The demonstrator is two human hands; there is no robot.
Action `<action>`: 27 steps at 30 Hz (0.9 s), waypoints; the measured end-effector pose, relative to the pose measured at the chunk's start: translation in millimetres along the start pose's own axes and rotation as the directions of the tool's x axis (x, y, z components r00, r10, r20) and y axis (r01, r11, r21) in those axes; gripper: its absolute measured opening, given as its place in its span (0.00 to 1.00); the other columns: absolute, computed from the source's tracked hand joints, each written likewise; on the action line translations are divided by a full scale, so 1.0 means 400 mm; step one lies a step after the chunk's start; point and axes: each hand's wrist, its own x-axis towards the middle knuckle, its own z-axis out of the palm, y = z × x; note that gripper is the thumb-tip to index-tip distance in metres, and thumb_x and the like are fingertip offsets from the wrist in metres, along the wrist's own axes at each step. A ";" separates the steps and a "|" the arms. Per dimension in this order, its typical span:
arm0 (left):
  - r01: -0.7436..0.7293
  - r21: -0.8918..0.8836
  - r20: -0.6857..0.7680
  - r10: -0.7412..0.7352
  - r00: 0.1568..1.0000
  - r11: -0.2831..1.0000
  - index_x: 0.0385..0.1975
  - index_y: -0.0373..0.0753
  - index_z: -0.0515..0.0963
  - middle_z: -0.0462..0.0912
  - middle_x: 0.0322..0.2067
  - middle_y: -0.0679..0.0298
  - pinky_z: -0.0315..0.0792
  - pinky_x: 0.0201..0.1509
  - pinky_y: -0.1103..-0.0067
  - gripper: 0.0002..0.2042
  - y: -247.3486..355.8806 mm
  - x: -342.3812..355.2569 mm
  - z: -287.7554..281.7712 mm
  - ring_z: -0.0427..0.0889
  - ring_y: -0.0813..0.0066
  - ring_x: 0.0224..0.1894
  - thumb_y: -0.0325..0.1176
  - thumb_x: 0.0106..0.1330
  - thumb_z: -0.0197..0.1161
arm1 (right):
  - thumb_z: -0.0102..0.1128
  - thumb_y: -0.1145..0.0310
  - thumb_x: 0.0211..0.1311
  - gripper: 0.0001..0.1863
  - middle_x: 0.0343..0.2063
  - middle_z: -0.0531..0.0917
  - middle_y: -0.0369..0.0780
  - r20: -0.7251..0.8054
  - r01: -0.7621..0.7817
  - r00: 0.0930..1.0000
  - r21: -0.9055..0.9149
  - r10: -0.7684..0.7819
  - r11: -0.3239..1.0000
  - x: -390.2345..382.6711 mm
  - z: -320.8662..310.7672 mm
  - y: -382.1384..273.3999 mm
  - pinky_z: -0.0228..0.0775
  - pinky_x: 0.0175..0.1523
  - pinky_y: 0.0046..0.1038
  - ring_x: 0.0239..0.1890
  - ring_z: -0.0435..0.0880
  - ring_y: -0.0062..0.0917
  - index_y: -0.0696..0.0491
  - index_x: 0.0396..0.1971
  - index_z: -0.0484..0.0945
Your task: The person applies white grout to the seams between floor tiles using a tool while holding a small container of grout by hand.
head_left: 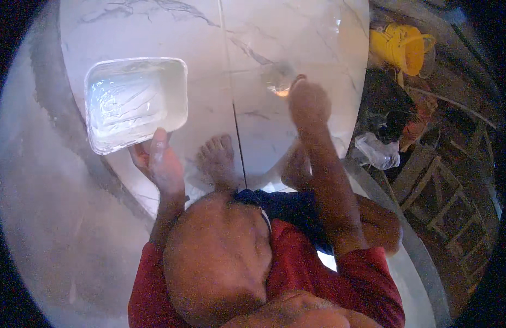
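Note:
My left hand (164, 164) grips a white rectangular plastic tub (182, 112) by its near edge, thumb over the rim and fingers underneath. The tub tilts toward me, and its inside is smeared with something whitish and wet. Over the marble-patterned tiles (275, 33), my right hand (309, 104) is closed, its outline softened by motion. Just beyond its fingers, a small pale patch with an orange glint (279, 87) shows at the tile surface. What these fingers hold is too blurred to name.
A dark joint (238, 136) runs between the tiles, by my bare foot (216, 158). Left of the tiles lies rough grey concrete (40, 191). To the right are a yellow bucket (395, 49) on its side, a crumpled clear plastic bag (378, 150) and a wooden lattice frame (444, 202).

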 end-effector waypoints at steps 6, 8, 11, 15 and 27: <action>0.006 0.114 0.024 -0.008 1.000 0.993 0.62 0.38 0.63 0.70 0.59 0.56 0.77 0.56 0.63 0.30 -0.003 0.005 -0.003 0.74 0.61 0.58 0.20 0.57 0.64 | 0.50 0.68 0.63 0.11 0.25 0.85 0.48 -0.017 0.039 0.999 0.027 -0.038 0.999 0.006 0.036 -0.044 0.80 0.37 0.40 0.30 0.87 0.40 0.59 0.31 0.80; -0.016 0.088 0.021 0.014 1.000 0.996 0.61 0.37 0.64 0.71 0.59 0.56 0.76 0.56 0.62 0.30 0.002 0.000 0.008 0.74 0.61 0.58 0.20 0.57 0.64 | 0.51 0.69 0.61 0.10 0.26 0.85 0.49 0.018 0.109 0.994 0.072 -0.111 0.991 -0.044 0.033 -0.136 0.80 0.37 0.40 0.31 0.87 0.41 0.58 0.33 0.80; -0.028 0.017 0.041 0.027 0.999 0.999 0.61 0.38 0.64 0.72 0.58 0.57 0.76 0.57 0.62 0.30 0.000 0.000 0.010 0.74 0.61 0.57 0.20 0.56 0.64 | 0.50 0.69 0.62 0.11 0.27 0.85 0.49 -0.030 0.185 0.983 0.076 -0.184 0.980 -0.089 0.038 -0.170 0.80 0.36 0.40 0.32 0.87 0.42 0.59 0.35 0.79; -0.042 0.017 0.039 0.041 0.998 0.999 0.61 0.38 0.65 0.72 0.57 0.57 0.76 0.57 0.61 0.30 0.007 -0.001 -0.006 0.74 0.61 0.57 0.19 0.56 0.65 | 0.49 0.69 0.64 0.13 0.29 0.86 0.48 0.006 0.128 0.992 -0.031 -0.128 0.991 -0.054 -0.005 -0.104 0.81 0.34 0.39 0.33 0.88 0.38 0.62 0.38 0.79; 0.057 0.090 -0.031 -0.054 0.998 0.994 0.61 0.34 0.64 0.71 0.55 0.58 0.74 0.52 0.68 0.33 0.019 -0.009 0.026 0.73 0.65 0.54 0.17 0.53 0.66 | 0.49 0.69 0.64 0.12 0.28 0.85 0.47 0.062 0.234 0.970 0.000 -0.234 0.972 -0.131 0.017 -0.216 0.81 0.35 0.40 0.31 0.87 0.40 0.58 0.42 0.77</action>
